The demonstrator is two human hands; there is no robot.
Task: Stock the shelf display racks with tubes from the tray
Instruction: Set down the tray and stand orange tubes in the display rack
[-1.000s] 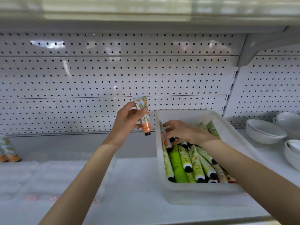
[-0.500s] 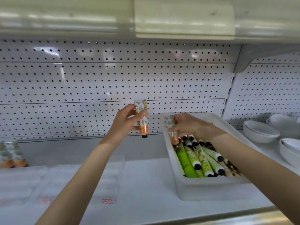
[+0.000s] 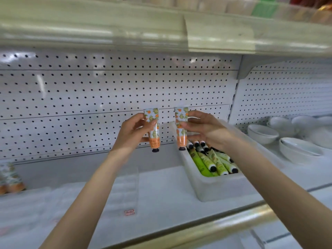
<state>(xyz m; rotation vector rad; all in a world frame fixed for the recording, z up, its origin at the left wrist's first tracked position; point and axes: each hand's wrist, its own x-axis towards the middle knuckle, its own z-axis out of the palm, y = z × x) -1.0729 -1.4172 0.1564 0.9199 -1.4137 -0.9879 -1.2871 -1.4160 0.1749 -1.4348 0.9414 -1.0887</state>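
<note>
Since 0.5 s ago the right hand (image 3: 206, 132) has lifted its orange tube (image 3: 181, 130) clear of the tray (image 3: 215, 191) and now pinches it upright, cap down, just beside the matching tube (image 3: 153, 131) gripped cap down by the left hand (image 3: 134, 135), both before the pegboard (image 3: 71, 97). Green tubes (image 3: 217, 163) lie packed in the tray, a clear rack (image 3: 125, 187) sits under the left forearm, and 2 standing tubes (image 3: 10, 178) wait far left, with white bowls (image 3: 262, 133) to the right.

Left-edge tubes (image 3: 9, 178) blurred, cropped, tray tubes (image 3: 212, 162) partly behind forearm (image 3: 251, 162)
</note>
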